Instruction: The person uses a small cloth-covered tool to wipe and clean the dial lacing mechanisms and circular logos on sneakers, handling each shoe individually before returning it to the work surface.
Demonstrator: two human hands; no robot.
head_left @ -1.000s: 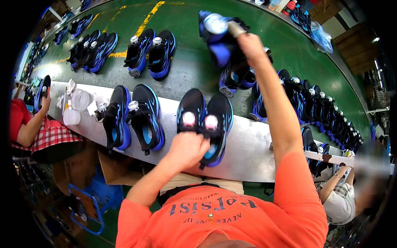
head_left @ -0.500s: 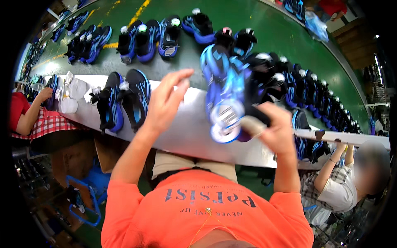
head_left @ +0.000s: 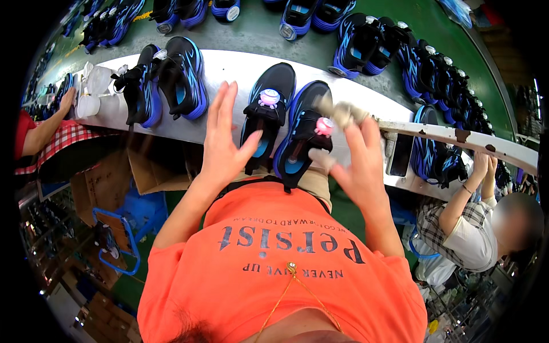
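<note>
Two black sneakers with blue-purple soles stand side by side on the metal table before me, heels toward my body. A pink-and-white round charm sits on the strap of the left sneaker point(head_left: 280, 77), and a pink charm on that of the right sneaker point(head_left: 305, 111). My left hand point(head_left: 222, 146) is open beside the left sneaker, fingers stretched out, holding nothing. Close by the right sneaker's outer side is my right hand point(head_left: 363, 157), its fingers and thumb apart. Pale covers sit on some of its fingertips, which are partly blurred.
Another sneaker pair point(head_left: 183, 74) stands on the metal table point(head_left: 229, 68) at left, near clear plastic cups point(head_left: 88, 106). More sneakers line the green surface point(head_left: 251, 34) beyond. A dark phone-like slab point(head_left: 400, 154) lies at right. Co-workers sit at both sides; a white rail point(head_left: 457, 137) runs right.
The sneakers raised beside my right hand now stand on the table, and that hand has opened. My left hand stays open. The view has shifted, with the far rows now higher in the picture.
</note>
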